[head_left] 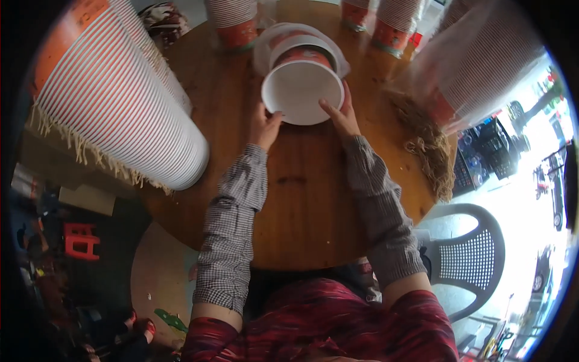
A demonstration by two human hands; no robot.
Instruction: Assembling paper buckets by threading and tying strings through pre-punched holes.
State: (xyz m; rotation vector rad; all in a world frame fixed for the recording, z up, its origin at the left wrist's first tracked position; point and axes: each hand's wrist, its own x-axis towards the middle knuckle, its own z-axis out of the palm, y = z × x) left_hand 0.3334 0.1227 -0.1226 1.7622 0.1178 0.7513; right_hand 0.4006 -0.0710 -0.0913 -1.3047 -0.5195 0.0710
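Over the far middle of a round wooden table (289,199), a paper tub (301,93) is tipped toward me, its white inside and round rim showing. Its outer wall is orange-red where a strip of it shows behind the rim. My left hand (265,128) grips the tub's lower left side, with the thumb at the rim. On the lower right, my right hand (342,117) holds it with the thumb over the rim and the fingers around the outside. Just beyond lies another orange-and-white tub shape in clear plastic (265,53), partly hidden by the held one.
A long stack of nested tubs (126,102) lies along the left edge. A plastic-wrapped stack (482,66) is at the right, above a tan fringed cloth (431,151). Shorter stacks (238,33) stand at the back. A grey chair (467,259) and a red stool (81,241) flank the table.
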